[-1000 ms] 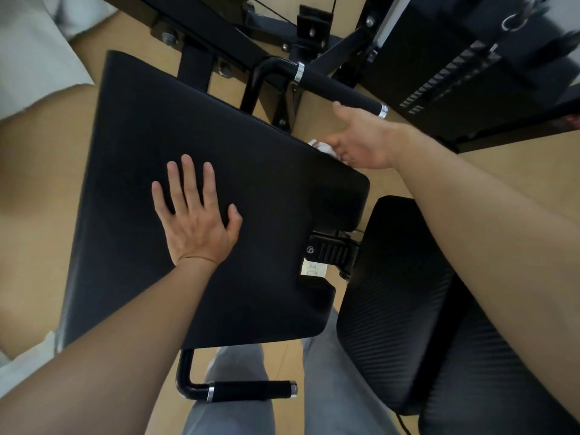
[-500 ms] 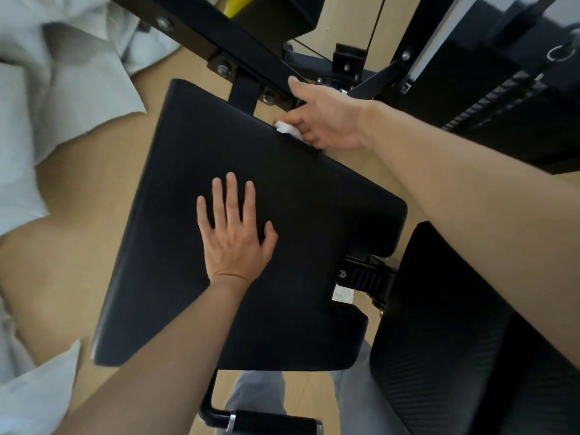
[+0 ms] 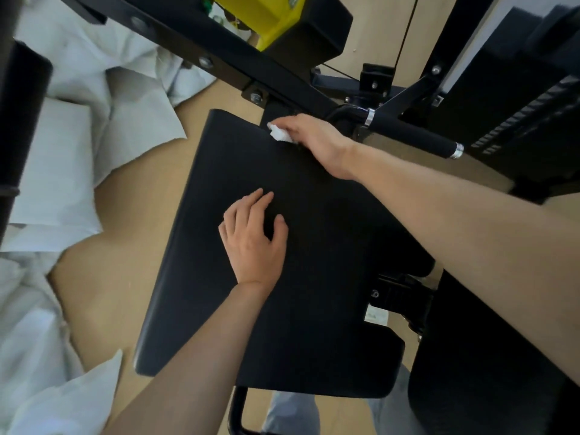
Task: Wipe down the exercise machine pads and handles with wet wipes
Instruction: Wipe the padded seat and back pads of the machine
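The right hand (image 3: 309, 136), fingers curled, gripped the wet wipe (image 3: 280, 134) on the far edge of the pad (image 3: 314, 309). The left hand (image 3: 254, 237) rested mid-pad, fingers relaxed and empty. Best done with even pressure — overlapping strokes drawn from those fingers back toward the wrist.

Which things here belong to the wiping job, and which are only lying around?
For the job:
- wet wipe, held in the right hand
- black pad, with the left hand resting on it
- foam handle

Just lying about:
- white sheets on the floor
- yellow part
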The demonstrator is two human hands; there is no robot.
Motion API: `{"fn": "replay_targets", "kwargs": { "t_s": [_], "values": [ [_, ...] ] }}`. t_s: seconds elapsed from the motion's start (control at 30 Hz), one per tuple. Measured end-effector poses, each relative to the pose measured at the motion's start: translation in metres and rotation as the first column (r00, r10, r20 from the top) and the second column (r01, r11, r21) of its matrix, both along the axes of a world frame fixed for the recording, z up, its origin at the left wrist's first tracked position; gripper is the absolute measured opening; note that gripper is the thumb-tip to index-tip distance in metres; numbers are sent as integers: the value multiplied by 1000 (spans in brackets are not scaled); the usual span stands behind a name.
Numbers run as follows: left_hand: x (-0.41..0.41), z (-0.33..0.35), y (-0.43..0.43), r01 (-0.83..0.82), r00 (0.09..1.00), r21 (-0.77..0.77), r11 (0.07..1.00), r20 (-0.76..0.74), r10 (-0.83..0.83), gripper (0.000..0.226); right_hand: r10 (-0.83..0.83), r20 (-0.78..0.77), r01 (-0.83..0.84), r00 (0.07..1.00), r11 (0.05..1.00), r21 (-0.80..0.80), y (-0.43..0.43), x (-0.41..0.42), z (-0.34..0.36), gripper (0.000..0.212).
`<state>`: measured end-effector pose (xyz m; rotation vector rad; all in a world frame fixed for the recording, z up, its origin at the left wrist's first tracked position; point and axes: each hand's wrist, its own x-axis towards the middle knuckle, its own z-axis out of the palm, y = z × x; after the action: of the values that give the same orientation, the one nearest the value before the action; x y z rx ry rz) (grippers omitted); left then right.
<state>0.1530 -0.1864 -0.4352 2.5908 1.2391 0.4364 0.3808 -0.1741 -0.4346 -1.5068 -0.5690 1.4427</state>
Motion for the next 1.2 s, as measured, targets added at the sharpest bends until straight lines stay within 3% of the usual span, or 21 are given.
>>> {"fn": "replay_targets", "kwargs": {
  "t_s": [0.13,0.23,0.33,0.43,0.53,0.6,0.73,0.97,1.13,1.2],
  "values": [
    [42,21,24,-94,984,-30,995,149,97,32,-98,-72,102,993,993,56,-23,-4,-10,42],
    [72,29,42,-71,977,-122,990,193,94,31,-95,-67,103,993,987,124,-39,-7,-10,49],
    [93,26,56,67,991,-170,983,125,-46,31,-18,14,15,1000,980,198,-57,-14,-12,50],
    [99,22,60,233,969,-189,954,-43,-245,28,23,17,-27,1000,963,268,-73,-25,-20,44],
    [96,21,61,311,922,-244,919,-158,-354,29,33,381,-109,924,977,181,-81,-30,-33,54],
    [92,20,62,354,894,-225,908,-204,-399,31,77,535,-160,841,981,110,-86,-30,-36,58],
    [85,18,65,441,824,-171,881,-312,-473,38,80,645,-196,760,974,110,-99,-32,-35,62],
    [83,18,66,545,707,-39,837,-515,-484,40,-92,757,-39,647,988,153,-128,-32,-43,48],
    [79,21,64,437,818,95,894,-456,-351,40,7,808,-31,589,999,14,-137,-34,-53,64],
    [77,22,58,482,828,133,866,-393,-401,39,69,826,-71,559,997,-35,-136,-37,-55,71]
  ]
}}
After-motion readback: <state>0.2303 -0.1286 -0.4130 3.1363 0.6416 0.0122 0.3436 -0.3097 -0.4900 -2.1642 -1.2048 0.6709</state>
